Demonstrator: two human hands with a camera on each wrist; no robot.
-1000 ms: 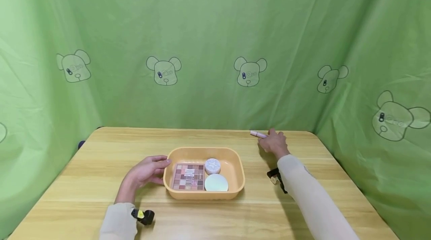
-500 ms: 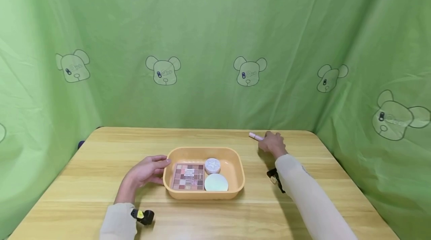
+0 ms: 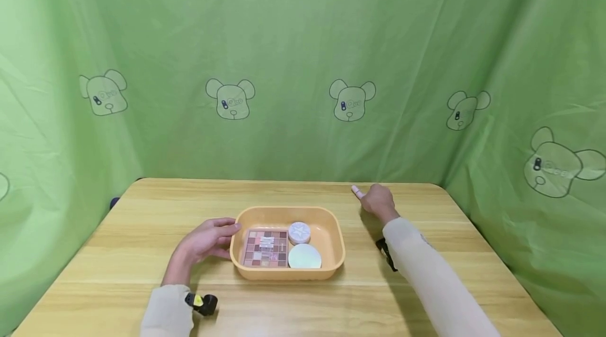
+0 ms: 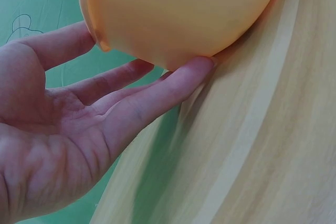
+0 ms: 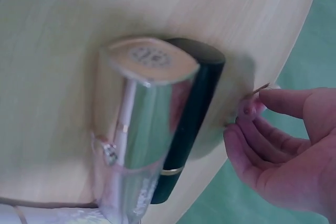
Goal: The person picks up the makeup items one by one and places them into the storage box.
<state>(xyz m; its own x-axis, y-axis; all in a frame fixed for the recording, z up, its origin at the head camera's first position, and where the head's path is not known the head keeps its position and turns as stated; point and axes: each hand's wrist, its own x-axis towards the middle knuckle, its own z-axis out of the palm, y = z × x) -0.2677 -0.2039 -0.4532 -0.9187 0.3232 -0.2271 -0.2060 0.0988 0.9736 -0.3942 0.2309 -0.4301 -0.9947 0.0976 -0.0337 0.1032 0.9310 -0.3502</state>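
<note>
Right hand (image 3: 379, 201) at the far edge of the table (image 3: 293, 310), finger and thumb tips together on a slim pink tube (image 3: 357, 192). Tube pokes out up and left of the hand, well apart from the tray. In the right wrist view the pinched end is small and partly hidden.

Left hand (image 3: 203, 240) at the left side of the orange tray (image 3: 288, 274), fingers spread and mostly straight, tips touching rim and outer wall. Tray holds 3 things: a color palette (image 3: 253, 254) at left, 2 round cases (image 3: 304, 256) at right, 1 behind the other.

Right wrist view also shows a blurred bottle (image 5: 136, 135), a dark tube (image 5: 202, 82) just beside it, part of a pale tube (image 5: 52, 216) at the lower corner.

Step in hand, my judgement: taking hold of the pink tube, left hand steadying the tray. Next move likely calls for a secure pinch and a lift clear of the bottle.
</note>
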